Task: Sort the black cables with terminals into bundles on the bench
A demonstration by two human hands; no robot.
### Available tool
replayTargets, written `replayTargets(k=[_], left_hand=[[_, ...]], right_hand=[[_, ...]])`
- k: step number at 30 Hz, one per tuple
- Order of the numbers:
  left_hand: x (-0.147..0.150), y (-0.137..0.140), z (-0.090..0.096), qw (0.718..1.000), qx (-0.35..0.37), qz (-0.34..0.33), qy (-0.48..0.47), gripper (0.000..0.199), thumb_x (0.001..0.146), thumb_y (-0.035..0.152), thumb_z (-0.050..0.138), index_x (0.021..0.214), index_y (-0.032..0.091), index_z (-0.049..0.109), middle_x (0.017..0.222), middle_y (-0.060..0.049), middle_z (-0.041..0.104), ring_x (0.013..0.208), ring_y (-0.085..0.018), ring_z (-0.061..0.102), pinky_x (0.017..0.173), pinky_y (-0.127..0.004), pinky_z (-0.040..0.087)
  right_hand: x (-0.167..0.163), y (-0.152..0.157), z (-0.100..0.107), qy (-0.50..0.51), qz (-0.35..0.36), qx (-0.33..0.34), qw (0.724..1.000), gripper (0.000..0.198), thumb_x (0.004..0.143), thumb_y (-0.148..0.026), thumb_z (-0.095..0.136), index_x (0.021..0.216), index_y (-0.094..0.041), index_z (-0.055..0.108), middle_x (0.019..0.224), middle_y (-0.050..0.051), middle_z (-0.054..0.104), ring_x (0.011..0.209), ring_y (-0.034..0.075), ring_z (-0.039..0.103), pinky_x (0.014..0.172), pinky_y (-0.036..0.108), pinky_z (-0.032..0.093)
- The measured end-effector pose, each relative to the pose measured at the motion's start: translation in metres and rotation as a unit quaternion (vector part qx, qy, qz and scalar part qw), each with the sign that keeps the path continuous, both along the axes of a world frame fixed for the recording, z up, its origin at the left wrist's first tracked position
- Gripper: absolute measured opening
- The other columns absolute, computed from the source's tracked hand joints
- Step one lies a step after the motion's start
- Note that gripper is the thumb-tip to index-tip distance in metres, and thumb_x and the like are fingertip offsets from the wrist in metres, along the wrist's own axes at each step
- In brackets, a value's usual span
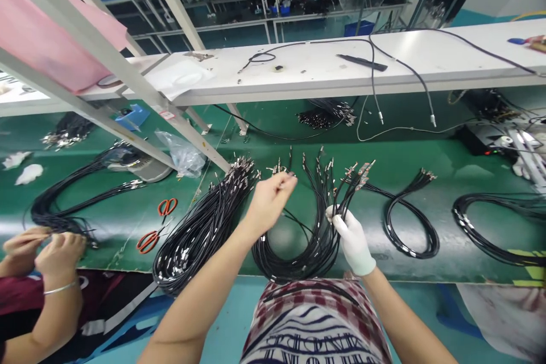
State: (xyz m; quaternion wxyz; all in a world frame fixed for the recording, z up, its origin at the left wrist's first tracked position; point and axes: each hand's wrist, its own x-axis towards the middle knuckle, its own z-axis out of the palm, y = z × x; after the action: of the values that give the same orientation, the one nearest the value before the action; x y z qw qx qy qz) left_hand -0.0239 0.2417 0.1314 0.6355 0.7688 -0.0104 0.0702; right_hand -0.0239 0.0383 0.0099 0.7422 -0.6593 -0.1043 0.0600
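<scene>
A bundle of black cables [294, 267] lies curved in a U on the green bench in front of me, its metal-tipped ends pointing away. My right hand [352, 239], in a white glove, is closed around several cables on the right side of this bundle, below their bare tips [362, 173]. My left hand [273, 199], bare, hovers over the bundle's left end with fingertips pinched together. Whatever is between those fingertips is too small to name. Left of my forearm rests a thick looped bundle of black cables [205, 222] with white labels.
Coiled cables [412, 222] lie right, with another coil [473, 227] beyond. Orange-handled scissors [157, 224] and a plastic bag [183, 153] are left. A co-worker's hands [60, 250] handle cables at far left. A white shelf [298, 77] on slanted posts crosses the bench.
</scene>
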Motion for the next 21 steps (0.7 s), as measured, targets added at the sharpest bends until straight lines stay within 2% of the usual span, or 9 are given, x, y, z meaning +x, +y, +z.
replayTargets(k=[2,3,5,6,8,12,14,17,21], left_hand=[[-0.001,-0.009,-0.01,0.994,0.102,-0.031,0.02,0.028,0.087,0.04,0.061,0.077,0.014,0.063,0.064,0.002,0.051,0.059,-0.008,0.04,0.056,-0.02,0.031],[-0.002,-0.015,-0.015,0.993,0.101,-0.06,0.032,0.025,0.086,0.038,0.061,0.087,0.015,0.068,0.072,0.0,0.059,0.066,-0.009,0.047,0.061,-0.02,0.036],[-0.003,-0.027,-0.023,0.994,0.035,-0.093,0.041,0.029,0.086,0.037,0.06,0.102,0.015,0.07,0.091,-0.004,0.068,0.081,-0.013,0.057,0.074,-0.022,0.043],[-0.003,-0.031,-0.026,0.995,-0.001,-0.094,0.038,0.032,0.086,0.038,0.06,0.104,0.014,0.071,0.097,-0.005,0.069,0.087,-0.014,0.059,0.079,-0.023,0.044],[-0.002,-0.037,-0.028,0.995,-0.044,-0.086,0.033,0.034,0.086,0.04,0.059,0.1,0.012,0.073,0.09,-0.007,0.069,0.088,-0.016,0.06,0.082,-0.024,0.045],[-0.001,-0.036,-0.025,0.995,-0.076,-0.06,0.04,0.032,0.083,0.04,0.064,0.093,0.011,0.073,0.068,-0.003,0.062,0.071,-0.012,0.055,0.072,-0.023,0.044],[0.0,-0.034,-0.023,0.994,-0.079,-0.062,0.04,0.031,0.08,0.041,0.067,0.088,0.012,0.072,0.066,-0.001,0.059,0.062,-0.009,0.049,0.067,-0.022,0.042],[-0.001,-0.034,-0.023,0.991,-0.065,-0.107,0.051,0.036,0.084,0.045,0.061,0.076,0.011,0.067,0.061,0.001,0.052,0.056,-0.007,0.041,0.062,-0.021,0.038],[-0.002,-0.039,-0.031,0.995,-0.042,-0.087,0.034,0.035,0.088,0.044,0.057,0.078,0.011,0.065,0.069,-0.001,0.056,0.063,-0.008,0.046,0.065,-0.021,0.038]], right_hand=[[-0.002,0.004,0.006,0.008,0.005,0.01,1.0,0.027,0.089,-0.043,0.058,0.094,-0.017,0.062,0.09,0.007,0.061,0.082,0.02,0.054,0.076,0.03,0.045],[-0.003,0.007,0.009,0.015,0.013,0.022,1.0,0.028,0.088,-0.044,0.059,0.093,-0.016,0.061,0.087,0.006,0.061,0.079,0.02,0.054,0.074,0.03,0.045],[-0.005,0.012,0.013,0.028,0.036,0.049,0.998,0.029,0.087,-0.044,0.06,0.091,-0.015,0.06,0.082,0.005,0.06,0.074,0.018,0.053,0.07,0.029,0.045],[-0.005,0.014,0.014,0.034,0.047,0.06,0.997,0.029,0.087,-0.044,0.06,0.091,-0.015,0.059,0.08,0.004,0.059,0.072,0.017,0.052,0.069,0.029,0.045],[-0.006,0.016,0.015,0.042,0.064,0.072,0.994,0.028,0.087,-0.043,0.061,0.09,-0.015,0.06,0.078,0.003,0.057,0.07,0.016,0.051,0.067,0.027,0.045],[-0.008,0.016,0.015,0.048,0.078,0.077,0.993,0.027,0.088,-0.041,0.061,0.094,-0.015,0.061,0.079,0.003,0.057,0.068,0.015,0.05,0.066,0.027,0.044],[-0.008,0.015,0.015,0.043,0.082,0.079,0.993,0.027,0.088,-0.04,0.061,0.096,-0.015,0.06,0.078,0.003,0.057,0.068,0.015,0.049,0.064,0.027,0.044],[-0.009,0.016,0.016,0.037,0.095,0.084,0.991,0.026,0.089,-0.039,0.059,0.097,-0.015,0.059,0.075,0.002,0.055,0.065,0.014,0.048,0.062,0.026,0.043],[-0.011,0.021,0.021,0.014,0.067,0.061,0.996,0.025,0.082,-0.034,0.063,0.099,-0.016,0.057,0.077,0.001,0.055,0.065,0.014,0.048,0.061,0.025,0.043]])
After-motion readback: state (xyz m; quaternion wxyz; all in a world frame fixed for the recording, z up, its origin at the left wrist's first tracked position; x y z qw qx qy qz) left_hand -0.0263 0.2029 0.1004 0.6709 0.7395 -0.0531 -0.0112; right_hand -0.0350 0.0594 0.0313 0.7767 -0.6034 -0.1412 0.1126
